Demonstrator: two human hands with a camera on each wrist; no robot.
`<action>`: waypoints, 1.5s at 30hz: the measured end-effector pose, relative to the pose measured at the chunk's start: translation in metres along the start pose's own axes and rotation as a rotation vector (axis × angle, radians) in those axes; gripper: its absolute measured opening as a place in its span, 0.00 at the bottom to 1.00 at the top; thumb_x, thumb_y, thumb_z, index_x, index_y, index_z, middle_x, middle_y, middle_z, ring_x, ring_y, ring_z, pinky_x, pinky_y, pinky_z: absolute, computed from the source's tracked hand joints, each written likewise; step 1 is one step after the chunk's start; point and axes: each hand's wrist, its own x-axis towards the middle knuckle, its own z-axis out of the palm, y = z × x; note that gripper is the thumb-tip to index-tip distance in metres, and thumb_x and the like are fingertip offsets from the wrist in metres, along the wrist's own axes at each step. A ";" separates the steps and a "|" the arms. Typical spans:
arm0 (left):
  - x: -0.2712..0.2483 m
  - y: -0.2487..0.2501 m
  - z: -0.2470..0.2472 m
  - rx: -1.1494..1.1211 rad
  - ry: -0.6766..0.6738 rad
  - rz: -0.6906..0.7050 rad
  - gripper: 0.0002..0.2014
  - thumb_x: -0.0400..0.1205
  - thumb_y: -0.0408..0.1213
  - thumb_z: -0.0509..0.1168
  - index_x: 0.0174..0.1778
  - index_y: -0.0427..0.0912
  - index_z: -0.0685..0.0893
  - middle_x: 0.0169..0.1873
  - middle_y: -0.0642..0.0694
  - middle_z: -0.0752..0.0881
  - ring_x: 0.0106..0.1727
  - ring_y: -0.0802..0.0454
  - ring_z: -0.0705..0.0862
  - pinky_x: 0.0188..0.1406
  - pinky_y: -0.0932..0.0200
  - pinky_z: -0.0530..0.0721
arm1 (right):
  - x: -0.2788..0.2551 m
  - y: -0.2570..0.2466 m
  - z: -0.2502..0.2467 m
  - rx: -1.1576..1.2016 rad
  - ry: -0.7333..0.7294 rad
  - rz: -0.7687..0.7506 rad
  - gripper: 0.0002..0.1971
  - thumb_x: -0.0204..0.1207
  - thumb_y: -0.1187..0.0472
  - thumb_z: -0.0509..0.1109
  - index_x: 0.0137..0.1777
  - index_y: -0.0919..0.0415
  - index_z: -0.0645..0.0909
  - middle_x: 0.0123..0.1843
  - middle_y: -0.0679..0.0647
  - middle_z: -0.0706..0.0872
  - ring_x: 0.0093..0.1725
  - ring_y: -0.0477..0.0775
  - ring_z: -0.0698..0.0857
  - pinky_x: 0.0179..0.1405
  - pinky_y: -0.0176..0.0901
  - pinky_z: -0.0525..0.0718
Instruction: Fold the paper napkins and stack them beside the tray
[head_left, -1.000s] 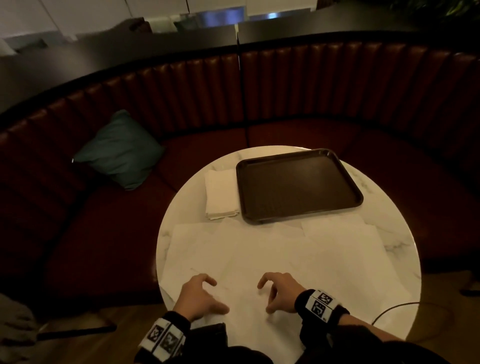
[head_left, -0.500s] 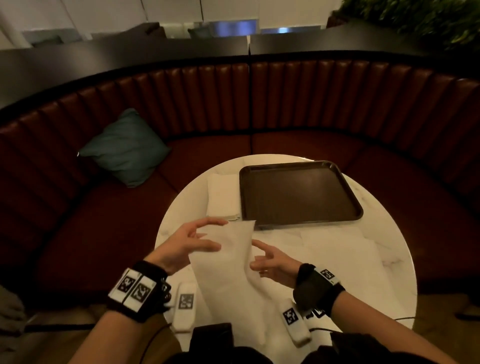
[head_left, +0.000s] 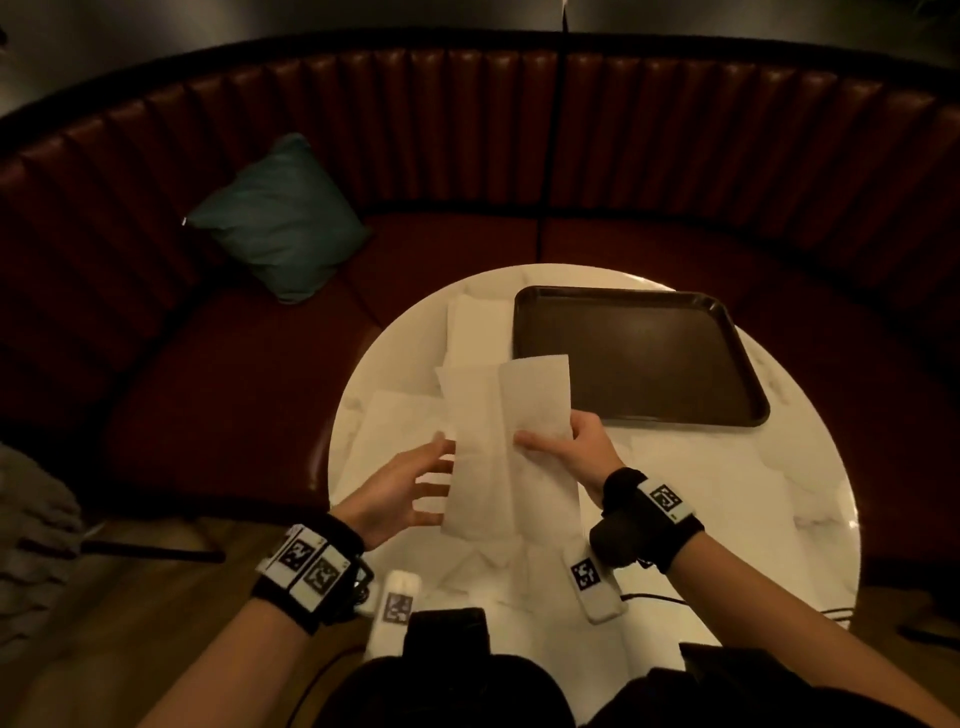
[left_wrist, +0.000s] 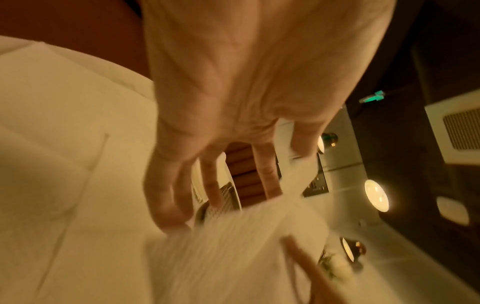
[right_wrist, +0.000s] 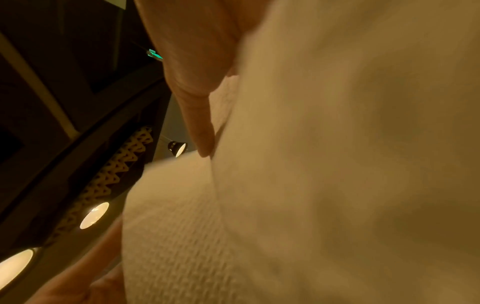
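Observation:
A white paper napkin (head_left: 506, 452) hangs above the round table, creased lengthwise into two panels. My right hand (head_left: 558, 441) pinches its right edge, thumb on the front. My left hand (head_left: 434, 475) has straight, spread fingers that touch the napkin's left edge; the left wrist view shows those fingers (left_wrist: 166, 201) against the blurred napkin (left_wrist: 246, 257). In the right wrist view the napkin (right_wrist: 337, 164) fills most of the picture. A dark brown tray (head_left: 634, 358) lies at the table's far right. A stack of folded napkins (head_left: 475, 332) lies against its left side. Unfolded napkins (head_left: 397, 431) cover the table beneath my hands.
The white marble table (head_left: 810, 467) stands inside a curved red booth seat (head_left: 467, 130) with a teal cushion (head_left: 280, 218) at the left. Two white marker-tagged devices (head_left: 595, 587) (head_left: 397, 608) and a cable (head_left: 654, 597) lie near the table's front edge.
Both hands were pressing a napkin flat on the table; they have lifted it, and it now hangs creased lengthwise between them. The head view has tipped downward.

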 end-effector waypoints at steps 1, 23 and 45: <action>0.004 0.001 0.002 0.045 -0.003 0.011 0.23 0.81 0.59 0.57 0.61 0.50 0.86 0.64 0.43 0.83 0.63 0.42 0.83 0.62 0.39 0.84 | 0.003 0.001 0.002 -0.003 -0.009 0.002 0.14 0.69 0.65 0.79 0.54 0.60 0.85 0.53 0.56 0.91 0.52 0.55 0.90 0.50 0.48 0.89; 0.163 0.080 -0.034 0.407 0.218 0.266 0.25 0.71 0.19 0.73 0.63 0.43 0.85 0.48 0.40 0.86 0.34 0.46 0.85 0.42 0.58 0.90 | 0.140 -0.035 0.008 -0.090 0.108 0.037 0.42 0.69 0.78 0.74 0.73 0.44 0.58 0.52 0.60 0.88 0.51 0.56 0.89 0.53 0.56 0.88; 0.298 0.098 -0.071 1.124 0.376 0.231 0.33 0.66 0.37 0.82 0.67 0.35 0.81 0.66 0.39 0.74 0.66 0.42 0.77 0.70 0.55 0.74 | 0.296 0.003 0.017 -0.996 0.021 0.115 0.29 0.70 0.64 0.79 0.72 0.58 0.78 0.71 0.58 0.76 0.68 0.60 0.79 0.62 0.42 0.78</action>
